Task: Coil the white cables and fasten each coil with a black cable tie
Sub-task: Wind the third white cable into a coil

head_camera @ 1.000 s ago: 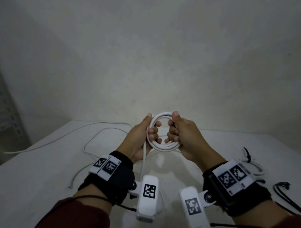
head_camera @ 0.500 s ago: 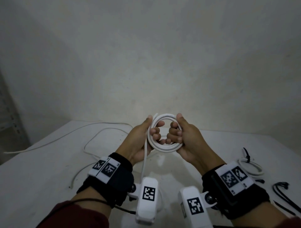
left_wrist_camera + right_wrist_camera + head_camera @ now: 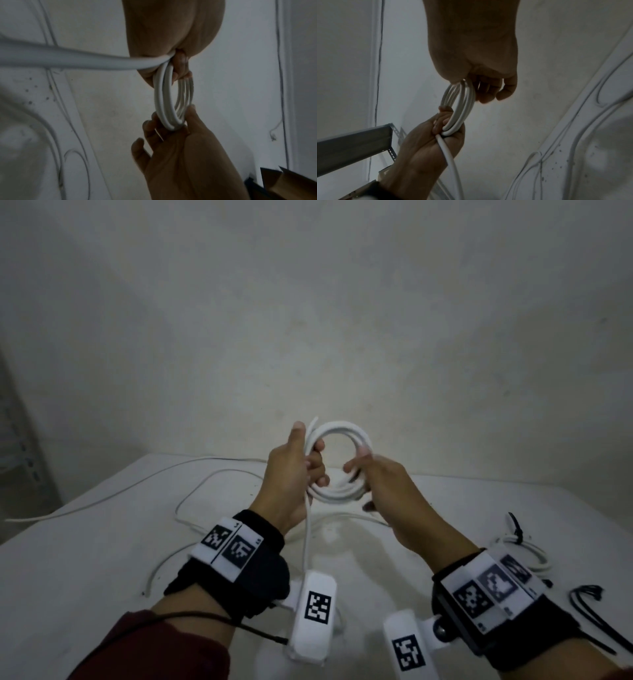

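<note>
A white cable coil (image 3: 342, 426) of several loops is held up above the table between both hands. My left hand (image 3: 291, 474) grips its left side, thumb on the outside and fingers curled through the ring (image 3: 464, 102). My right hand (image 3: 387, 487) holds the lower right side loosely, the thumb on top and the fingers part-extended under the loops (image 3: 163, 94). The cable's loose tail (image 3: 307, 535) hangs from my left palm down to the table and runs on across it (image 3: 191, 498). Black cable ties (image 3: 585, 601) lie at the right edge, apart from both hands.
A coiled white cable with a black tie (image 3: 524, 549) lies on the white table (image 3: 85, 559) near my right wrist. A grey metal shelf rack (image 3: 13, 446) stands off the table's left side. A plain wall rises behind the table.
Both hands have lifted the coil a little. My right hand went from a tight fist on the coil to a looser hold with the fingers spread, lower on the right side.
</note>
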